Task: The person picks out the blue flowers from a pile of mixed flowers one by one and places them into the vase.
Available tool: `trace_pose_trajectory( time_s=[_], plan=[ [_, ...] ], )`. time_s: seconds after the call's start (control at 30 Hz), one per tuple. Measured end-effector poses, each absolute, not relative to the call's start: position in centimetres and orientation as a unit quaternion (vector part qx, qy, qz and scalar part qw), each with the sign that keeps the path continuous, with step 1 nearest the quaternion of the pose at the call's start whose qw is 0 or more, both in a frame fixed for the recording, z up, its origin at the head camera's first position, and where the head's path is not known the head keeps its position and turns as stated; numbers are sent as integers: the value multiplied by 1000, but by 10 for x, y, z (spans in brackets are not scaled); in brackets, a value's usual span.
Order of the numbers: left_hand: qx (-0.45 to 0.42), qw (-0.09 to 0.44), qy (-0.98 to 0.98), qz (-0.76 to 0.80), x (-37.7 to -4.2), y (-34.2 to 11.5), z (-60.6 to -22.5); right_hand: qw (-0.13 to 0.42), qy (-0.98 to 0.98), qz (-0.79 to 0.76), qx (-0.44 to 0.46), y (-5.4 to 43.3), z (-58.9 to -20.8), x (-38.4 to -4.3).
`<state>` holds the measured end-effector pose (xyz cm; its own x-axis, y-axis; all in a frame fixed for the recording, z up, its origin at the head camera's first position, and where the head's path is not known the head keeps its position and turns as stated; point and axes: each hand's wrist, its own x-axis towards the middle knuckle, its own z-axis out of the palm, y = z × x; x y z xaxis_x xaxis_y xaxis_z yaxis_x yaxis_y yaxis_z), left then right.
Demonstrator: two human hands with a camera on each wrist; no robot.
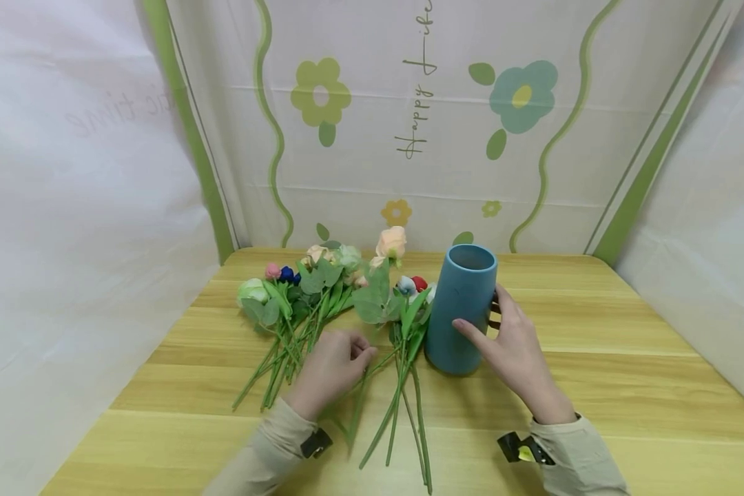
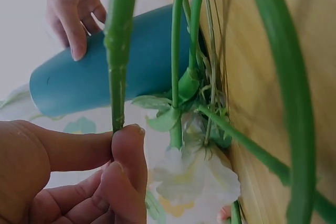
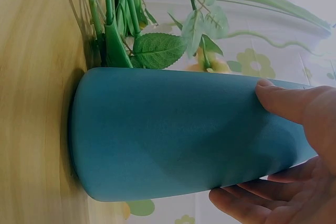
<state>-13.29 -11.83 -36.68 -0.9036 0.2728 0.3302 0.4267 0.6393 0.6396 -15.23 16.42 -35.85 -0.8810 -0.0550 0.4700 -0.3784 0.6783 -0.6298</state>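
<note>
My left hand [image 1: 335, 365] pinches a green flower stem [image 2: 118, 61] between thumb and fingertips. The held stem lines up with a peach rose [image 1: 391, 242] that stands above the other blooms in the head view. A tall blue vase [image 1: 461, 317] stands upright on the wooden table, its round mouth facing up. My right hand [image 1: 517, 351] grips the vase from the right, with the thumb across its near side and the fingers round behind. Just left of the vase lies a bunch of flowers with red and white blooms [image 1: 418, 283], stems pointing toward me.
Further left lies another bunch with a pale green bloom [image 1: 253, 291], pink and dark blue buds, leaves and crossed stems [image 1: 279, 375]. A printed cloth curtain [image 1: 359, 158] hangs behind the table [image 1: 626, 386], and white cloth walls [image 1: 87, 207] enclose both sides.
</note>
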Motion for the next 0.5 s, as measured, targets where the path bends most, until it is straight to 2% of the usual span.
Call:
trace_pose_trajectory(
  time_s=[0.23, 0.5],
  plan=[
    [-213, 105, -897, -373, -133, -108, -368, 211, -893, 380, 118, 165, -357, -152],
    [-204, 74, -905, -367, -132, -92, -372, 204, -895, 379, 116, 165, -358, -152]
  ],
)
